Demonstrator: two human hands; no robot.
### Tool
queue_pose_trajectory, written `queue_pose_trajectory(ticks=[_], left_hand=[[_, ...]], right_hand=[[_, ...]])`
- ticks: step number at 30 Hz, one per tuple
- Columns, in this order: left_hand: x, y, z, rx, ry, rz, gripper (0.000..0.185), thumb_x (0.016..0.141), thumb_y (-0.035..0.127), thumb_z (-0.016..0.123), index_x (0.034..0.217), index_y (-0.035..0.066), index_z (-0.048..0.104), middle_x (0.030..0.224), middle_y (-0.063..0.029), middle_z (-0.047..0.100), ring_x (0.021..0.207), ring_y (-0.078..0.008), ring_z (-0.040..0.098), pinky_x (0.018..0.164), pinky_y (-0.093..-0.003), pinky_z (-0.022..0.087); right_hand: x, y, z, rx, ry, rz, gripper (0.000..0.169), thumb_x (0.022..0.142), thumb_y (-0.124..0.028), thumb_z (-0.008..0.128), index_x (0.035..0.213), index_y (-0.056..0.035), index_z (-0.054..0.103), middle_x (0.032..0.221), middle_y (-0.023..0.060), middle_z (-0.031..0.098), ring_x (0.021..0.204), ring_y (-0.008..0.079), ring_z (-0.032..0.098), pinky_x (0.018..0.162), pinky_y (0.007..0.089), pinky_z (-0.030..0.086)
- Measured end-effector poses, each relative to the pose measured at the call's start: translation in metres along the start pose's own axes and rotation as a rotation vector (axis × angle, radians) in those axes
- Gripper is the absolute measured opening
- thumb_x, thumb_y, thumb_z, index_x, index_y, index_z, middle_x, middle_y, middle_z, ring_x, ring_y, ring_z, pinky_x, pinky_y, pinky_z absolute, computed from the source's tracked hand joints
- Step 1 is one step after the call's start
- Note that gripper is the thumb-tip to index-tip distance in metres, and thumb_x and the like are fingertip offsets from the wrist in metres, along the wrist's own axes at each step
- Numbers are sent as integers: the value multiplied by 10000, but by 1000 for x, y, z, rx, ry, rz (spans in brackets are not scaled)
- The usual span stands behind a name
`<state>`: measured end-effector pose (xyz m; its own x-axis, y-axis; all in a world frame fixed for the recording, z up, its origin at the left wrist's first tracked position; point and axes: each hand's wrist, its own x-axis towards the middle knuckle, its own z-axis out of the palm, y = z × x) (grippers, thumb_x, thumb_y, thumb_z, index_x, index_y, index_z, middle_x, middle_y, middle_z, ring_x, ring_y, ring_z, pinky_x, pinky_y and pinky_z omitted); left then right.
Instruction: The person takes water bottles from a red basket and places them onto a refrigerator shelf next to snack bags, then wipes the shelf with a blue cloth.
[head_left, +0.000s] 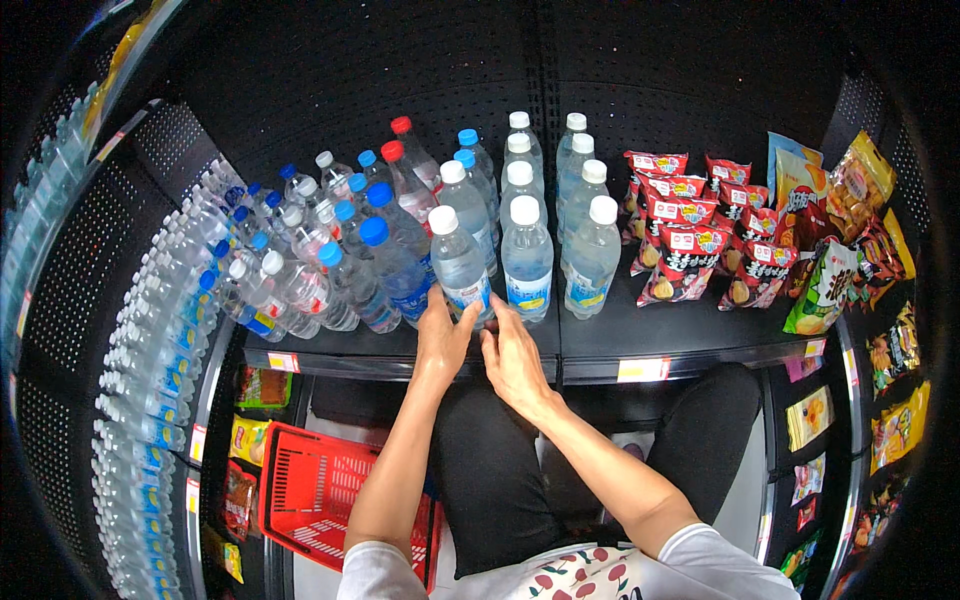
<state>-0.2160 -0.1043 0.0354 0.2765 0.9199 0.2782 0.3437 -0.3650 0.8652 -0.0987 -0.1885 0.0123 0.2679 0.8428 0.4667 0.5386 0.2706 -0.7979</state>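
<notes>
My left hand (441, 339) is at the base of a clear plastic bottle (459, 264) with a white cap and a blue-and-yellow label. Its thumb lies across the front of the label, with the fingers on the bottle's left side. On the right of that base is my right hand (516, 358), fingers apart and nothing held in it. Its fingertips reach into the gap beside a similar white-capped bottle (526, 259); whether they touch either bottle is hard to tell. A blue-capped bottle (397, 274) stands just left of my left hand.
A black shelf (600, 330) carries rows of bottles, with red snack bags (686, 259) to the right. An empty red shopping basket (322, 457) sits below on the left. Side shelves hold many bottles (161, 360) and snack packets (810, 416).
</notes>
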Motion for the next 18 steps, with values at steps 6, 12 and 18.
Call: queue_pose_trajectory(ticks=[6, 12, 18], left_hand=[[7, -3, 4, 7, -29, -7, 509, 969, 100, 719, 1348, -127, 465, 1236, -241, 696, 1145, -284, 703, 920, -383, 558], [12, 2, 8, 80, 2, 10, 547, 959, 146, 723, 1364, -115, 465, 1145, -295, 712, 1074, -387, 718, 889, -436, 552], [6, 9, 5, 111, 11, 31, 567, 973, 150, 710, 1403, -124, 462, 1190, -287, 717, 1104, -369, 723, 914, -424, 557]], right_hand=[[3, 3, 3, -24, -10, 19, 557, 1005, 6, 559, 1527, 47, 369, 1218, 269, 599, 1053, 343, 672, 919, 441, 551], [9, -1, 1, 56, -61, 112, 527, 989, -5, 553, 1466, 129, 372, 1391, 375, 516, 1304, 499, 537, 1105, 512, 451], [8, 6, 3, -82, -37, 43, 532, 1023, -12, 548, 1521, 64, 375, 1275, 286, 602, 1102, 360, 679, 960, 444, 543]])
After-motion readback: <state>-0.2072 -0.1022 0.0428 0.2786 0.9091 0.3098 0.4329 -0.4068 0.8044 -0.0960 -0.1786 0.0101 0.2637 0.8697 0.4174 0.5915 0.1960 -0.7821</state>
